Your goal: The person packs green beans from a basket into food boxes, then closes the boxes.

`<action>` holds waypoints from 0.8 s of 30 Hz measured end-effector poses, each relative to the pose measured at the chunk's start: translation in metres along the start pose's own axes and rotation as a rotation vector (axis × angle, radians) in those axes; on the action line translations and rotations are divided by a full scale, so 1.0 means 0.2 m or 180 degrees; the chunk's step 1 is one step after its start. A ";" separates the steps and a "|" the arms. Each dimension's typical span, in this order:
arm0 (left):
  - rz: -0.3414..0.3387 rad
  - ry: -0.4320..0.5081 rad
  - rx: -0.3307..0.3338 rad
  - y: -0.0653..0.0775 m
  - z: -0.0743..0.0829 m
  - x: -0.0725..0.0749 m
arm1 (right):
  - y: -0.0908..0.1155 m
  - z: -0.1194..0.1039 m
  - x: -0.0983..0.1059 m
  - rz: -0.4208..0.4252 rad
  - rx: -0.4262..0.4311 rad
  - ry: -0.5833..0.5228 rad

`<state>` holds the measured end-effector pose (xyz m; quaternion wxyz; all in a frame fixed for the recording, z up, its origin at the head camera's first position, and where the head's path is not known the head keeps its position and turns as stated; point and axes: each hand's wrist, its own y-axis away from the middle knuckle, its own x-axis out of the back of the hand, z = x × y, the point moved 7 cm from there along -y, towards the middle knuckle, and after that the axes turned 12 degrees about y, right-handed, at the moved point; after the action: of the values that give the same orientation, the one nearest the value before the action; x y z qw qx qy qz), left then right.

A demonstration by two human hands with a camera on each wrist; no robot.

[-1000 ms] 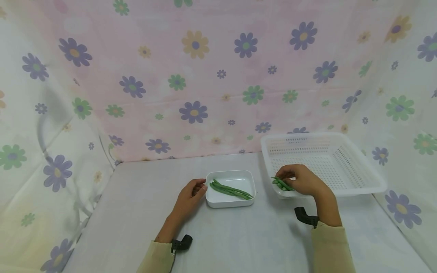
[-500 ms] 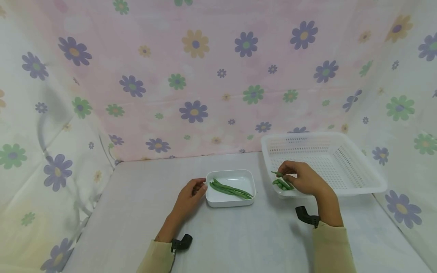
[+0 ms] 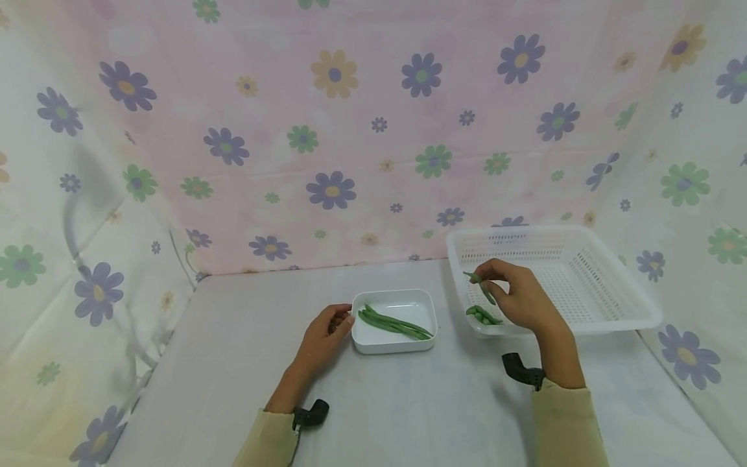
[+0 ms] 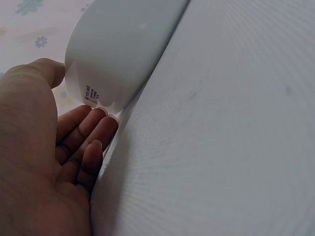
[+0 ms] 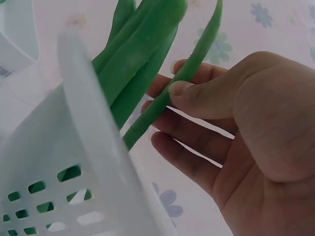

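In the head view, my right hand pinches one slender green bean between thumb and fingers, above the near left corner of a white slotted basket. More green beans lie in that corner below; in the right wrist view they appear as a bunch just behind the basket's rim. My left hand rests at the left side of a small white dish, its fingers loosely bent, fingertips against the outer wall. Several long green beans lie together in the dish.
A pale cloth covers the table. Flower-printed curtains hang behind it and on both sides. The basket stands at the back right, a short gap from the dish. Each wrist carries a black camera mount.
My right hand has lifted one bean up from the others in the basket corner. The left hand and the dish stay where they were.
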<state>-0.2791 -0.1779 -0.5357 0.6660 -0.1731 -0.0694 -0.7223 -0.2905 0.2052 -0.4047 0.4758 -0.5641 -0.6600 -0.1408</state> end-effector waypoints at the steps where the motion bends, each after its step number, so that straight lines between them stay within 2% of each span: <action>1: 0.0001 -0.0009 0.0001 0.00 0.00 0.00 | 0.00 -0.01 0.01 0.0043 0.0014 0.0001; 11: 0.0013 -0.0012 0.0035 0.00 0.00 0.00 | -0.01 -0.13 0.06 0.0515 0.0295 0.0078; 17: 0.0006 0.0012 0.0061 0.00 0.00 0.00 | 0.00 -0.25 0.10 0.0820 0.0637 -0.0119; 21: 0.0019 -0.0010 0.0041 0.00 -0.01 0.00 | -0.01 -0.34 0.11 0.0900 0.0925 -0.0267; 24: 0.0040 -0.0038 -0.0010 0.00 0.00 0.00 | -0.01 -0.39 0.10 0.0863 0.1040 -0.0331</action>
<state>-0.2795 -0.1779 -0.5365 0.6698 -0.1788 -0.0711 -0.7171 -0.2552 0.1601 -0.3496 0.5407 -0.5696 -0.6158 0.0627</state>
